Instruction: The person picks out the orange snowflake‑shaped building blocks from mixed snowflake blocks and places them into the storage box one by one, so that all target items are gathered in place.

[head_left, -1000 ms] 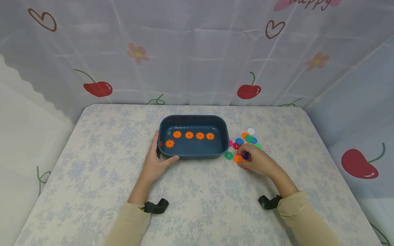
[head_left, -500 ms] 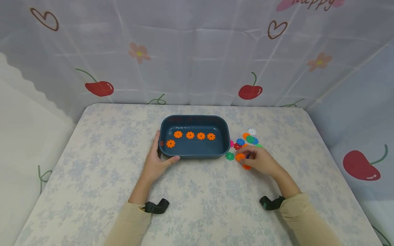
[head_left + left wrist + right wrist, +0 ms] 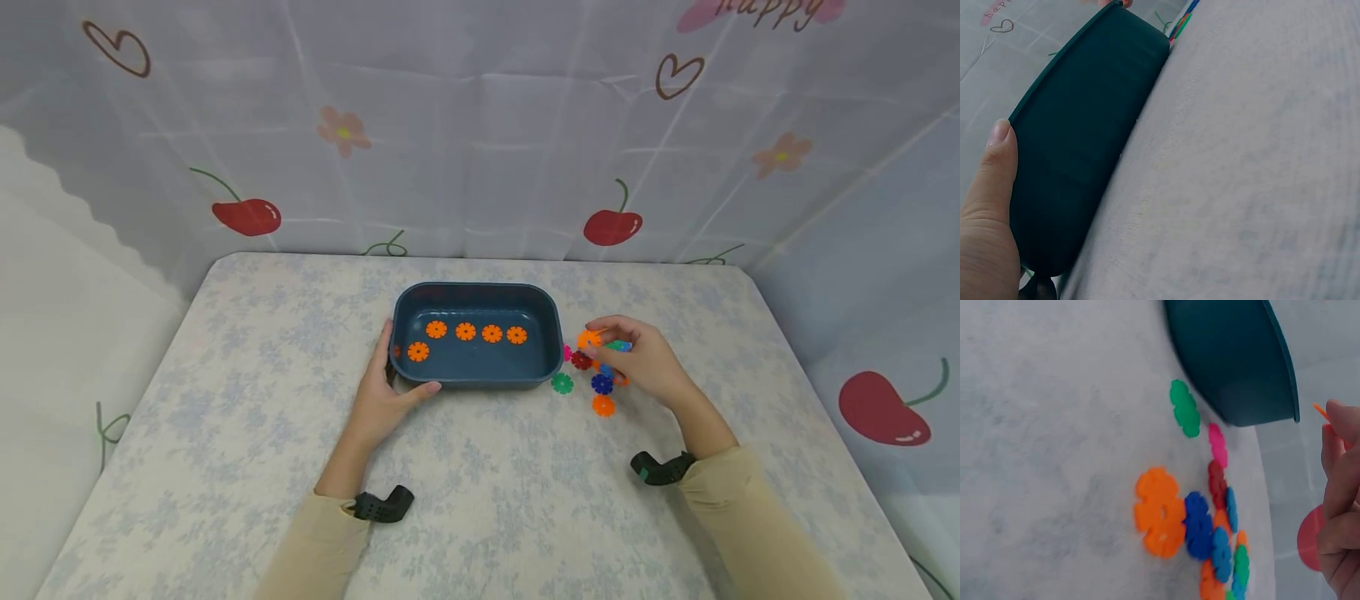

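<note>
A dark blue rectangular plastic tub (image 3: 480, 367) stands on the table, several orange snowflake discs (image 3: 465, 332) lying flat inside it. My left hand (image 3: 378, 398) holds the tub's left end, thumb along the front wall and fingers at the side; in the left wrist view the thumb (image 3: 999, 162) presses close to the rim. To the right of the tub, my right hand (image 3: 647, 360) pinches one orange snowflake disc (image 3: 588, 339) between thumb and fingertips. The right wrist view shows that disc (image 3: 1320, 411) edge-on, raised above the table beside the tub's rim.
Loose snowflake discs lie right of the tub: a green one (image 3: 562, 383), a dark red one (image 3: 581, 360), a dark blue one (image 3: 602, 383) and an orange one (image 3: 603, 406). Others are partly under my right hand. A printed curtain (image 3: 480, 167) hangs behind the table.
My right hand has picked the orange disc up from the front of the pile and moved it away from me, uncovering the dark blue disc. My left hand keeps its hold on the tub.
</note>
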The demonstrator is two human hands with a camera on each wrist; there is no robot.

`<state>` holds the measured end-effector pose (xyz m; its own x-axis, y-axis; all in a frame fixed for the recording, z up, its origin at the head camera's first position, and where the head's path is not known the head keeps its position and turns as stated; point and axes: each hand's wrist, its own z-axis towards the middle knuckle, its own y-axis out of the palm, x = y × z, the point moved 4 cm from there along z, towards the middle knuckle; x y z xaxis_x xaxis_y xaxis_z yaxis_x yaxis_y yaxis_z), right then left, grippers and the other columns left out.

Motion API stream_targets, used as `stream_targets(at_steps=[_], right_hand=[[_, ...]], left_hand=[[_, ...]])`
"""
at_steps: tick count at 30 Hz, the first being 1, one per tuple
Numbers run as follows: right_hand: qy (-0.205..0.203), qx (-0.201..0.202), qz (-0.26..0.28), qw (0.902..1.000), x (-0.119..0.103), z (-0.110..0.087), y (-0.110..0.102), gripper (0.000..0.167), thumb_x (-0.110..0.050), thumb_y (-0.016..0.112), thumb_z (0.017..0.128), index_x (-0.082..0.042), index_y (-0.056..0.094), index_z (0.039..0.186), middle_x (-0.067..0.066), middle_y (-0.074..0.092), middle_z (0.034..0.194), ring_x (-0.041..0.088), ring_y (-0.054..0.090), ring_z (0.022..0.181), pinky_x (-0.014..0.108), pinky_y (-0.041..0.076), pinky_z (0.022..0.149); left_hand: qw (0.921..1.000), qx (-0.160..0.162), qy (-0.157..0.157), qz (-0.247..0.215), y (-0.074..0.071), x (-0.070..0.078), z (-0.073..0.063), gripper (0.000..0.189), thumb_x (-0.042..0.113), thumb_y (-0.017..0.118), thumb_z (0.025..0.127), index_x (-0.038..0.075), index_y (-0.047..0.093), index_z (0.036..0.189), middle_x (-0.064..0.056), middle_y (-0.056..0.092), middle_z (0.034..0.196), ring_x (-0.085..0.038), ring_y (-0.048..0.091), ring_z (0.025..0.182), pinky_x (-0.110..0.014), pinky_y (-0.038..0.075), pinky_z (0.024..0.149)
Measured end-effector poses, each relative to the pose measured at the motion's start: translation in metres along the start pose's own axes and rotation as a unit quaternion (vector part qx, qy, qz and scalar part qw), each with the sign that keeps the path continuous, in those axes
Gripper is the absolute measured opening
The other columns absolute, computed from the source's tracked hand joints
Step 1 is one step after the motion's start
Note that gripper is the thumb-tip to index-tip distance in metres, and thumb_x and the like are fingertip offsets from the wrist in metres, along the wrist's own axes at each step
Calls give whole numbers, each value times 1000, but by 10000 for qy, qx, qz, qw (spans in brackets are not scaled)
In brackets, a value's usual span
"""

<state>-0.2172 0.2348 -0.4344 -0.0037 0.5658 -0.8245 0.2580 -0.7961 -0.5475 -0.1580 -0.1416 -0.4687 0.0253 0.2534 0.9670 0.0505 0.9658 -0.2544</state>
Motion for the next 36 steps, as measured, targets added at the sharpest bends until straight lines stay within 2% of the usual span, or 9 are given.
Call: stream_targets(at_steps=[3,5,9,11,15,19,27,36], right_hand=[[-91,74,26,9999,-9,4,1,46,-44,73,89,-23,62,128,6,63,112,43,54,61,42,54,52],[-208,149,135,9996,-16,7,3,45,-44,73,89,-22,63,127,6,63,111,44,53,59,43,54,52],[-403,161,269,9987,-38,13,11,39,-34,74,90,-20,65,125,9,65,109,35,53,52,39,53,49],[-560,81,280,9980,-48,18,17,37,-31,74,90,-19,66,124,10,66,108,34,51,51,37,52,47],[-930,-63,261,9953,-66,27,33,36,-35,76,88,-21,68,120,8,66,103,35,50,52,36,50,46],[-1148,-292,263,9926,-82,35,51,33,-33,76,89,-22,69,118,6,67,99,28,51,52,33,51,48],[-1100,-741,75,9911,-98,54,92,31,-29,76,89,-21,70,119,1,67,98,27,55,57,40,54,53],[-1028,-1187,-479,9864,-105,68,134,31,-24,77,88,-16,71,117,1,67,88,22,58,58,33,55,55]], left_hand=[[10000,-10,6,7,0,0,0,113,21,81,84,23,-1,162,5,0,168,-18,7,155,-44,18,126],[10000,-10,7,9,0,0,0,113,21,82,84,21,0,162,5,0,168,-18,7,155,-44,19,126],[10000,-6,-1,15,1,-1,0,113,22,82,84,20,0,162,4,0,168,-18,8,155,-44,19,125],[10000,-5,2,13,1,-1,0,113,22,82,84,20,0,162,4,0,168,-18,8,155,-44,19,125],[10000,-7,14,21,1,-1,0,113,23,82,83,20,0,162,4,0,168,-18,8,155,-44,19,125],[10000,2,20,38,1,-1,0,114,24,82,83,21,0,162,4,1,168,-18,8,155,-44,19,125],[10000,20,-8,5,0,0,0,112,21,81,84,21,0,162,3,1,168,-18,8,155,-44,19,126],[10000,7,-1,11,-1,1,0,112,24,81,84,20,0,162,2,1,168,-19,8,155,-45,19,125]])
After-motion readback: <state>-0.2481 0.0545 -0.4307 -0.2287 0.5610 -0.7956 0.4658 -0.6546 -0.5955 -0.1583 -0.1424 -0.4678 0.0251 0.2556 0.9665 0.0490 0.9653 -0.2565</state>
